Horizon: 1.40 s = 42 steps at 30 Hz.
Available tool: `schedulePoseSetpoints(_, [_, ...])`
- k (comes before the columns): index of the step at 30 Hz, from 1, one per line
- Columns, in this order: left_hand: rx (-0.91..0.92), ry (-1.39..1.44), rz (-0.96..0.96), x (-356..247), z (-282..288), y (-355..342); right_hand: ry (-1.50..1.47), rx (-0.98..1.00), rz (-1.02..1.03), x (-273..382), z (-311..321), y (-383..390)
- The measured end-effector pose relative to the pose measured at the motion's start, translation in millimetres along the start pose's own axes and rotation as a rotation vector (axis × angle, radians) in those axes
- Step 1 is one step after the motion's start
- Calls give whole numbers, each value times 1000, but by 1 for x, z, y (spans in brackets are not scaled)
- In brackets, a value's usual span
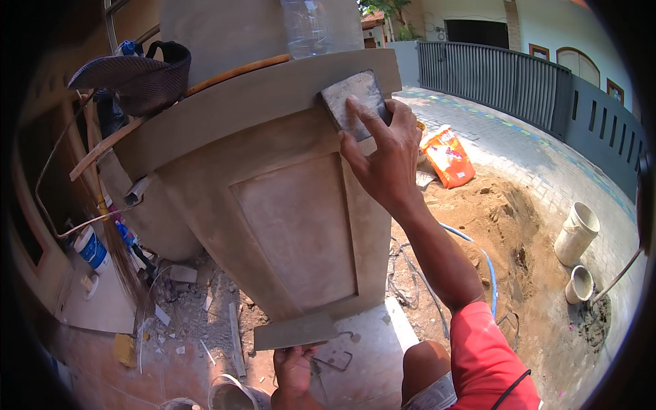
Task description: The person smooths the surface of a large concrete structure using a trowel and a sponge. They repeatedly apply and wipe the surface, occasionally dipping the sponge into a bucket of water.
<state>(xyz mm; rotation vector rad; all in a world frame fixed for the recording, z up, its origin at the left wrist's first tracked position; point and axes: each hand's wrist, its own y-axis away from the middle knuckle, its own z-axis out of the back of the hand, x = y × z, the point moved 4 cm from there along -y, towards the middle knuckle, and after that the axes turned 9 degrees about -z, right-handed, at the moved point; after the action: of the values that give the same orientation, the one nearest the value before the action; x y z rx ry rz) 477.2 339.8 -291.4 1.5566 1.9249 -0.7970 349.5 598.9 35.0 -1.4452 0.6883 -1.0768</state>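
Note:
My right hand (386, 147) presses a flat grey rectangular pad (352, 102) with dark edges against the upper ledge (266, 102) of a plastered pillar (294, 225). The fingers are spread over the pad's face and edge. Low down, my left hand (292, 369) grips a flat plastering trowel (294, 333) from beneath; its handle is mostly hidden by the fingers. The trowel blade lies roughly level near the pillar's foot. A recessed panel with a raised border covers the pillar's front.
On the ledge stand a dark cap (140, 78), a wooden strip (236, 74) and a clear plastic bottle (305, 27). To the right lie a sand heap (492, 219), an orange bag (447, 158) and two pails (577, 236). Rubble and a bucket (231, 395) are below left.

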Motion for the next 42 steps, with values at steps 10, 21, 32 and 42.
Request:
schedulePoseSetpoints(10, [48, -43, 5, 3, 0, -7, 50, -54, -59, -3, 2, -6])
schedulePoseSetpoints(21, [-13, -105, 12, 5, 20, -11, -271, -275, -328, -103, 52, -6])
schedulePoseSetpoints(32, [32, -44, 80, 30, 8, -19, 147, -184, -170, -52, 17, -36])
schedulePoseSetpoints(42, [32, 8, 42, 7, -7, -12, -638, 343, -161, 16, 20, 55])
